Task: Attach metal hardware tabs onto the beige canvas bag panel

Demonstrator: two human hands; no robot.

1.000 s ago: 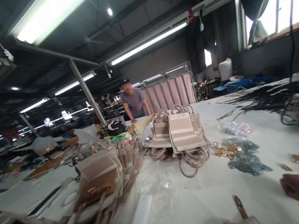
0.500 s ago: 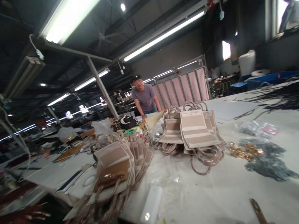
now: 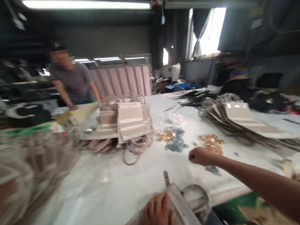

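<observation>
Bag (image 3: pixel 180 208) now pinned by left hand (image 3: pixel 158 221); right hand (image 3: pixel 201 156), grip curled closed, has reached toward gold clasps (image 3: pixel 211 142) beyond it.

- The left hand (image 3: pixel 158 221) is bare, with no glove and no ring to see.
- Its fingers (image 3: pixel 152 209) look short and round at the tips, a little blurry.
- The right hand (image 3: pixel 201 156) is bare too.
- The right arm (image 3: pixel 263 182) is long and bare, with no sleeve, watch or band showing.
</observation>
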